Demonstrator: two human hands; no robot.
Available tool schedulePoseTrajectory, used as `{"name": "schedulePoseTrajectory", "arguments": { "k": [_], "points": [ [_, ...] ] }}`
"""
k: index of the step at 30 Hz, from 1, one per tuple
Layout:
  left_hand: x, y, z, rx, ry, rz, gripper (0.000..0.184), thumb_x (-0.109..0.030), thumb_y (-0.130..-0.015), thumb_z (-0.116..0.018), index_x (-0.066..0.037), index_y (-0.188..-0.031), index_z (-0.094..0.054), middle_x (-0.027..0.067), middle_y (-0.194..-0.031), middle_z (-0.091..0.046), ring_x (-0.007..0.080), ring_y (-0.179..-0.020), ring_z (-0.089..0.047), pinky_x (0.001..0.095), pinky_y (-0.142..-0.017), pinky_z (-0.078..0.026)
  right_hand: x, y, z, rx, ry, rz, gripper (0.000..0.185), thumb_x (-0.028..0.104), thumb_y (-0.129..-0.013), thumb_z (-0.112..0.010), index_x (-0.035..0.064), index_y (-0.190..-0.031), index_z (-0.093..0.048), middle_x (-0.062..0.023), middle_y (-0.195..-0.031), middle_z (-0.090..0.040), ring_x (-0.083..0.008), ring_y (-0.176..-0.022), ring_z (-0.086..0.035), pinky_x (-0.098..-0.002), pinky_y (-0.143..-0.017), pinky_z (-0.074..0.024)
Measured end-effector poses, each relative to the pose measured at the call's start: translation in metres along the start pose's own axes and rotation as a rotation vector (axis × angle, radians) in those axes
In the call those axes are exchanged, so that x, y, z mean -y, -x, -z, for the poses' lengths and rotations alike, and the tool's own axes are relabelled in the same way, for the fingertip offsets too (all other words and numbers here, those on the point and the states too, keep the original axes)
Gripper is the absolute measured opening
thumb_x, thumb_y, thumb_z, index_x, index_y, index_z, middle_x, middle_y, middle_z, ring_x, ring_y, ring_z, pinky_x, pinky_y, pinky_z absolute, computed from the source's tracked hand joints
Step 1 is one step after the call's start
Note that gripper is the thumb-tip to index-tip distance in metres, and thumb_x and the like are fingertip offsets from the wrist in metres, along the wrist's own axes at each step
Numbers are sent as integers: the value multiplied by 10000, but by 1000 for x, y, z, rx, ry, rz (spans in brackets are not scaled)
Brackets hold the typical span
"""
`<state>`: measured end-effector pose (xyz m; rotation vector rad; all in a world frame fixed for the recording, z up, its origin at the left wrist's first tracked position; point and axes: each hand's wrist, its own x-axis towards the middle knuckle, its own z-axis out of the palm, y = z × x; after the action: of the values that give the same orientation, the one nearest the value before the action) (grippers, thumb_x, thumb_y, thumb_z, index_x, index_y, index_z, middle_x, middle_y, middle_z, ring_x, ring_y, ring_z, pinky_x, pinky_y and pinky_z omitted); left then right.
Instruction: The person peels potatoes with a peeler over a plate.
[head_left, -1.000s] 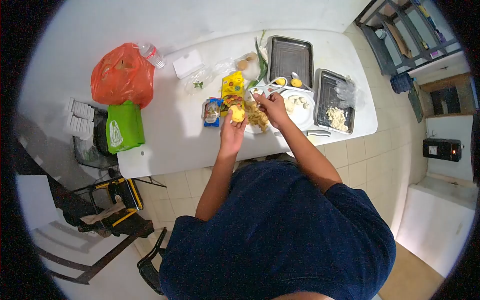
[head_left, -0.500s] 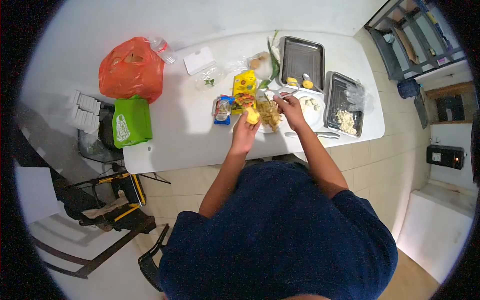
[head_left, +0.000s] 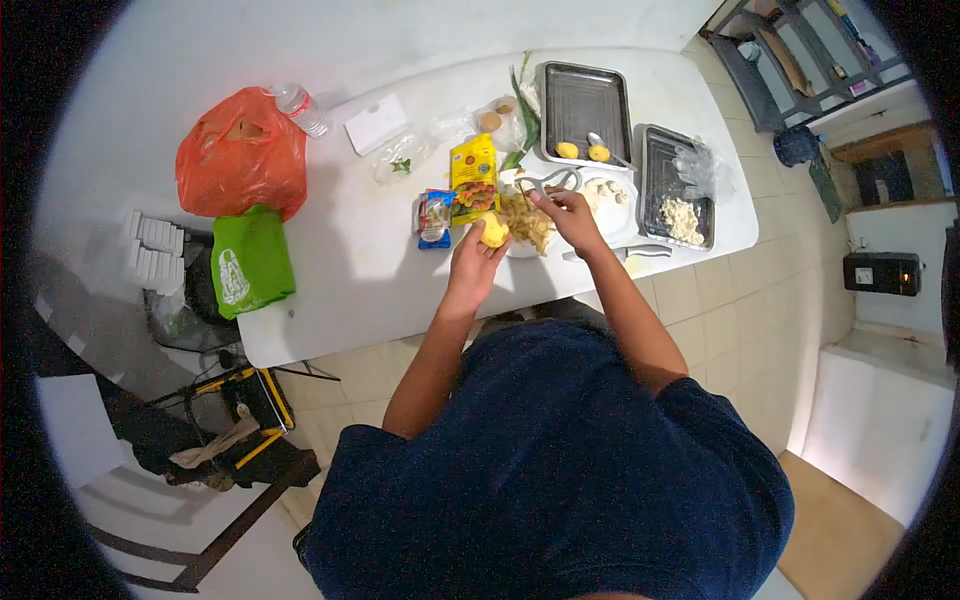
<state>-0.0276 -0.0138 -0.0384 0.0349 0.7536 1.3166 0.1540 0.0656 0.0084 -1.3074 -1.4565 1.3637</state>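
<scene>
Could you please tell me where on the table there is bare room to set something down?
The widest bare patch of table lies between the green bag and the blue packet. The far tray is bare beyond its spoon and yellow pieces. It is crowded around the right hand, among the peels, yellow packet and knife.

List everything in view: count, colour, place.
Table: 1, white, centre.
Carrier bags: 2, red and green, left.
Bottle: 1, clear, beside bags.
Box: 1, white, table's back.
Packets: at least 2, yellow and blue, mid-table.
Trays: 2, dark, right.
Loose potatoes: 2, yellow, back tray.
Spoon: 1, silver, back tray.
Food pile: 1, pale, rightmost tray.
Plates: count unclear, white, centre.
Peelings: 1 heap, brownish, mid-table.
Looped tool: 1, grey, behind peelings.
Knife: 1, grey-handled, front edge.
Shelf: 1, grey, upper right.
Held potato: 1, yellow, centre.
Shirt: 1, navy, bottom.
Left hand: 1, bare, centre.
Right hand: 1, bare, centre.
</scene>
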Motion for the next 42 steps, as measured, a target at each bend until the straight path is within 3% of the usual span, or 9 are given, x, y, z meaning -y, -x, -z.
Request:
{"name": "schedulePoseTrajectory", "arguments": {
  "k": [8, 11, 17, 18, 22, 29, 32, 38, 42],
  "points": [
    [7, -6, -8, 11, 29, -15, 341, -261, -976, -539, -24, -1219, -511, 97, -1182, -578, 224, -1129, -555, 387, -1036, -443, -26, -15, 20, 121, -21, -139, 391, 344, -915, -655, -38, -872, -724, -73, -883, -697, -113, -825, -597, -276, -754, -464],
    [9, -8, -15, -1, 26, -36, 353, -256, -976, -540, -19, -1236, -505, 99, -1212, -571, 224, -1149, -549, 393, -1038, -441, -23, -22, 23, 133, -52, -21, 399, 348, -926, -642, -40, -879, -723, -77, -862, -695, -104, -800, -581, -274, -733, -463],
    [16, -14, -28, 32, -35, -63, 382, -275, -985, -534, -47, -1287, -481, 92, -1276, -555, 247, -1216, -519, 411, -1056, -416, -46, -42, 31, 178, -13, -47, 367, 338, -953, -602, -1, -1044, -709, -48, -894, -686, -107, -838, -578, -257, -799, -438],
    [16, -13, -34, 20, -61, -71, 389, -277, -988, -530, -48, -1297, -475, 89, -1286, -551, 247, -1217, -519, 414, -1059, -411, -44, -42, 28, 126, -7, 126, 335, 301, -966, -586, -11, -1001, -702, -41, -921, -656, -104, -862, -563, -257, -783, -429],
    [22, -11, -47, -24, -96, -107, 402, -276, -999, -510, -57, -1331, -453, 79, -1311, -537, 242, -1218, -520, 424, -1066, -401, -30, -47, 41, 270, -83, 95, 282, 224, -964, -594, -55, -932, -621, -86, -959, -641, -116, -883, -586, -260, -778, -454],
    [43, -19, -40, -32, -54, -199, 383, -179, -976, -563, -62, -1323, -451, 90, -1283, -545, 227, -1188, -543, 417, -1009, -461, -54, -44, 39, 329, -30, 265, 267, 231, -972, -581, -35, -993, -584, -63, -779, -625, -129, -749, -597, -277, -674, -464],
    [48, -17, -39, -50, -40, -206, 396, -151, -963, -584, -53, -1311, -425, 98, -1271, -547, 223, -1184, -544, 419, -1015, -458, -30, -29, 42, 343, -167, 103, 227, 218, -975, -573, -8, -984, -563, -48, -791, -616, -123, -758, -587, -275, -680, -456],
    [48, -16, -41, -44, -17, -254, 420, -151, -965, -580, -49, -1314, -371, 119, -1271, -535, 242, -1167, -554, 414, -1014, -465, -31, -28, 44, 349, -90, 262, 156, 178, -981, -571, 23, -963, -571, 19, -770, -565, -48, -729, -520, -213, -629, -404],
    [50, -23, -41, -63, -7, -253, 404, -147, -960, -588, -42, -1289, -378, 141, -1269, -529, 260, -1172, -551, 419, -1023, -463, -18, -15, 47, 302, 0, 161, 127, 164, -949, -609, 37, -958, -612, 7, -710, -582, -67, -646, -498, -242, -577, -408]
  ]
}}
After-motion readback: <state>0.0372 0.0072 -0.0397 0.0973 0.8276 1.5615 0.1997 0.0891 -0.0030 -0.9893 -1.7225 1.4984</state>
